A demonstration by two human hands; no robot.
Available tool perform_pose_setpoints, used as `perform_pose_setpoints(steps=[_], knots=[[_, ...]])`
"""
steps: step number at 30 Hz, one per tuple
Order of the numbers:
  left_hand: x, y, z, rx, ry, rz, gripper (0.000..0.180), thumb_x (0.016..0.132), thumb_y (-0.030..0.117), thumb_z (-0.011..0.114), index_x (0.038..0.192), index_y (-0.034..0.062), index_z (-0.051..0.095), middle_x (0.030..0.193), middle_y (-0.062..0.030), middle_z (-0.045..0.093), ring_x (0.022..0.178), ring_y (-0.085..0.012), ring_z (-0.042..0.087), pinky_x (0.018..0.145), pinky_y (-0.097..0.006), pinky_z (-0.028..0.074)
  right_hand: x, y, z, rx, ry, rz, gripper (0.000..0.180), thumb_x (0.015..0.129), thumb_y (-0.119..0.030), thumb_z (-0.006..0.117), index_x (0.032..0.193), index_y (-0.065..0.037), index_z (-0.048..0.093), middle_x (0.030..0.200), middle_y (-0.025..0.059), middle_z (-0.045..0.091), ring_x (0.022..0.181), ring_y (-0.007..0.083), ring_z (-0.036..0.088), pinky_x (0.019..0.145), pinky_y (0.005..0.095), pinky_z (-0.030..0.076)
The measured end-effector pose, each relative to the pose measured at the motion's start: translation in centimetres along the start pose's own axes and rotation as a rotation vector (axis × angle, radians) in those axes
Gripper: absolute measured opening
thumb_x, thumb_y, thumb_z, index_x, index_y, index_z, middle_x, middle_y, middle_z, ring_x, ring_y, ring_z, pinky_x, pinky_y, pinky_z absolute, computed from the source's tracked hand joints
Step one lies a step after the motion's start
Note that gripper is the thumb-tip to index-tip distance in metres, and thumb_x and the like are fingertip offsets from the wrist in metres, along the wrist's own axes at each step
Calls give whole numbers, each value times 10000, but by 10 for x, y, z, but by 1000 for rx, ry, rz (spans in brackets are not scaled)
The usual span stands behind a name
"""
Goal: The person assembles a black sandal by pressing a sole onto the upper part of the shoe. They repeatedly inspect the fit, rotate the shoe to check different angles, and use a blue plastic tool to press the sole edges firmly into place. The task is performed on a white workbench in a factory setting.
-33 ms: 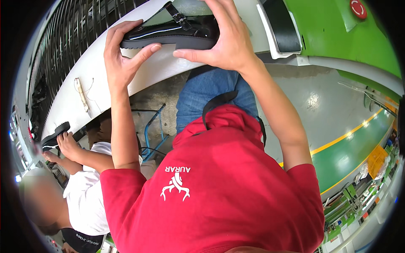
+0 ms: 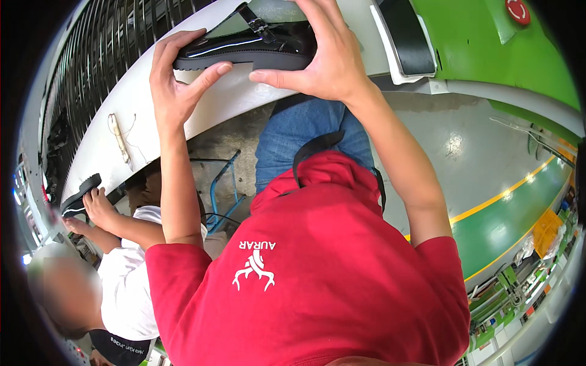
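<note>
A glossy black buckled shoe [image 2: 268, 46] lies lengthwise between my two hands, over the white worktop at the top of the view. Its thick black sole faces me, and a strap with a metal buckle crosses its upper. A grey-green form with faint marks shows inside the opening. My left hand [image 2: 174, 79] grips the left end, thumb at the sole edge and fingers over the top. My right hand [image 2: 332, 61] closes around the right end, its thumb along the sole's underside. Some right fingertips are cut off by the top edge.
A white worktop [image 2: 101, 146] curves to the left, with a pale cutter-like tool [image 2: 119, 139] on it. A black pad [image 2: 409, 39] and a green machine with a red button [image 2: 517, 11] stand right. At left a co-worker's hand [image 2: 101, 207] holds a black sole-like piece [image 2: 81, 195].
The co-worker's black piece and head have shifted slightly. My hands and the shoe stay practically in the same place.
</note>
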State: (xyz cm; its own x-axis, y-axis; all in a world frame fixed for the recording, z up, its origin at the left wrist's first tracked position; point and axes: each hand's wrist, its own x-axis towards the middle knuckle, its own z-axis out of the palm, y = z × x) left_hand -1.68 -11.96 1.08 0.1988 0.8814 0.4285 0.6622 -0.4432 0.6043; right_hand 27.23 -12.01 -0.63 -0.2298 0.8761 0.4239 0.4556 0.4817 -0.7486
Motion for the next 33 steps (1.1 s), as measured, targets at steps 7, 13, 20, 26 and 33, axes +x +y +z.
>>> perform_pose_setpoints(steps=[7,13,20,26,33], knots=[[-2,6,0,-5,6,-14,629,720,285,1012,1247,36,776,1256,-125,711,1191,-272,694,1047,-387,546,-3,7,10,8,77,-75,1167,698,-555,971,1582,0,448,1498,239,504,1412,458,539,1126,531,511],[-21,6,-2,-89,29,-51,730,684,322,1019,1300,35,754,1352,-157,662,1286,-305,650,1116,-418,515,-11,-2,13,101,57,-143,1180,739,-520,952,1632,-3,380,1547,260,449,1467,461,472,1203,524,441],[-30,14,-2,-120,50,-88,779,670,337,1033,1315,19,733,1405,-176,630,1356,-319,609,1150,-429,486,-17,-9,26,135,91,-90,1159,765,-431,963,1650,13,361,1557,269,433,1483,464,443,1244,523,388],[-35,9,-1,-98,63,-40,786,657,338,1041,1307,19,736,1413,-171,622,1379,-333,592,1162,-445,479,-18,-18,31,180,187,-183,997,738,-223,987,1590,-59,495,1494,191,476,1365,394,516,1126,466,488],[-34,9,0,-113,90,-48,784,635,341,1041,1291,27,748,1389,-161,624,1377,-334,588,1141,-453,497,-16,-14,36,173,215,-198,895,802,-228,958,1560,-41,522,1497,193,478,1356,382,513,1124,457,485]])
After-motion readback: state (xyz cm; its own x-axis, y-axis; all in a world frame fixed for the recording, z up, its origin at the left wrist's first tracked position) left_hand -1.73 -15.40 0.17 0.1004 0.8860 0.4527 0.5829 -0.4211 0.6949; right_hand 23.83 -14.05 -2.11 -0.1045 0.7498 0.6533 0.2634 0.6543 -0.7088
